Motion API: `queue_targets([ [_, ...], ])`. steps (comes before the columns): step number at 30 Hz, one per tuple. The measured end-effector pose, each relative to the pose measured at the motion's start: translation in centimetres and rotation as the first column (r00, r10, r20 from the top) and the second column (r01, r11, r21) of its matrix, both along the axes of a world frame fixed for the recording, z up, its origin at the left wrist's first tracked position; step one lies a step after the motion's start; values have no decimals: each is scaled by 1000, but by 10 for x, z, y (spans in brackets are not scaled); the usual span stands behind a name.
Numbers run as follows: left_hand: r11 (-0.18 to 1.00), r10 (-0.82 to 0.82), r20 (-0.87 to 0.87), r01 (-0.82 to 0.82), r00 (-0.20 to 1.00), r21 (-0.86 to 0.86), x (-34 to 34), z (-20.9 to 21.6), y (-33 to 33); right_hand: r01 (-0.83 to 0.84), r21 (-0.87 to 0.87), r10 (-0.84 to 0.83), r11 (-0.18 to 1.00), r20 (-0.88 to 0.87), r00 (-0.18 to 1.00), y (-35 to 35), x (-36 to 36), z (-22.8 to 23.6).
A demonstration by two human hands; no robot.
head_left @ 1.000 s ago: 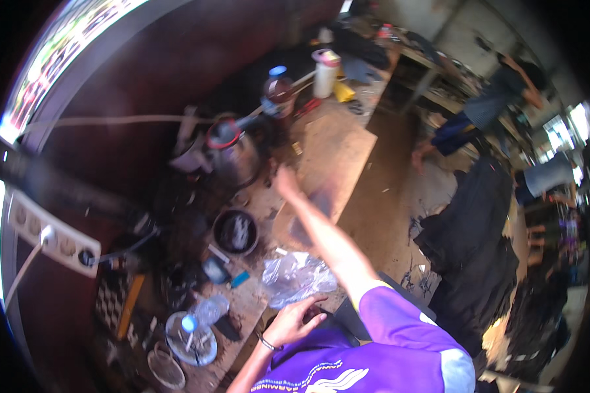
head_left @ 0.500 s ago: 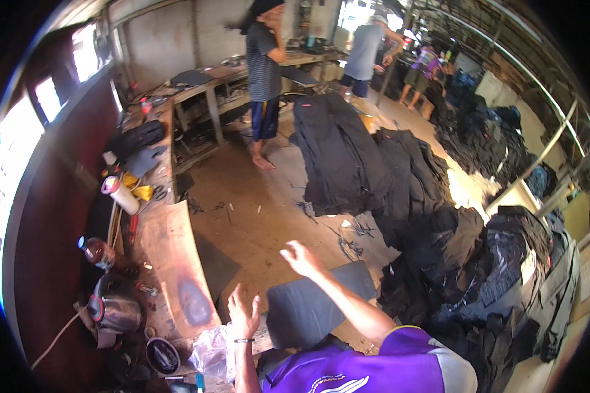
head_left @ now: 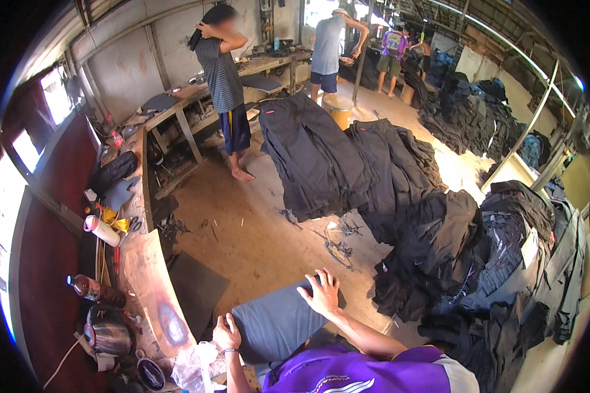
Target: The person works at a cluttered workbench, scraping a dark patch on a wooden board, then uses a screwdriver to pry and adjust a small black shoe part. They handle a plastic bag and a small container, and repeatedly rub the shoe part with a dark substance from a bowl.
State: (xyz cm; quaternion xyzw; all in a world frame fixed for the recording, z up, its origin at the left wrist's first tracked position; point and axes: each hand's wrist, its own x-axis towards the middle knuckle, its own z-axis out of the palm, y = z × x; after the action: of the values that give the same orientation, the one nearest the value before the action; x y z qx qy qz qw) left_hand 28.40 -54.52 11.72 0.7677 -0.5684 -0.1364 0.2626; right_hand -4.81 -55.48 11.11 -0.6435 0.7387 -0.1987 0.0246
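Note:
In front of my body lies a dark grey, cloth-like panel [head_left: 278, 321], slightly creased and roughly rectangular. My left hand [head_left: 227, 334] is at its left edge, with the fingers curled over the border. On its far right corner my right hand [head_left: 322, 293] rests with fingers spread and nothing grasped. A crumpled clear plastic bag [head_left: 193, 367] is on the bench beside my left wrist. What supports the panel is mostly hidden beneath it.
The wooden bench [head_left: 147, 262] at left carries an iron [head_left: 108, 329], a brown bottle [head_left: 97, 290] and a white tumbler [head_left: 102, 230]. Dark trousers [head_left: 318, 157] and heaped garments [head_left: 432, 242] cover the floor at right. A person [head_left: 224, 85] in striped shirt stands ahead; several others work farther back.
Both hands have come down from the air onto the dark panel, the left at its left edge, the right at its far right corner. My view has shifted; the standing person's arms are raised to the head.

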Motion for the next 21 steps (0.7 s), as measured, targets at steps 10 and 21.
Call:
queue_targets([
  [10,999,46,14,-46,999,-3,-2,2,-1,-31,-52,31,998,7,999,2,-1,4],
  [21,997,71,3,-71,997,-18,-5,4,-1,-45,-63,44,997,-18,999,1,-1,6],
])
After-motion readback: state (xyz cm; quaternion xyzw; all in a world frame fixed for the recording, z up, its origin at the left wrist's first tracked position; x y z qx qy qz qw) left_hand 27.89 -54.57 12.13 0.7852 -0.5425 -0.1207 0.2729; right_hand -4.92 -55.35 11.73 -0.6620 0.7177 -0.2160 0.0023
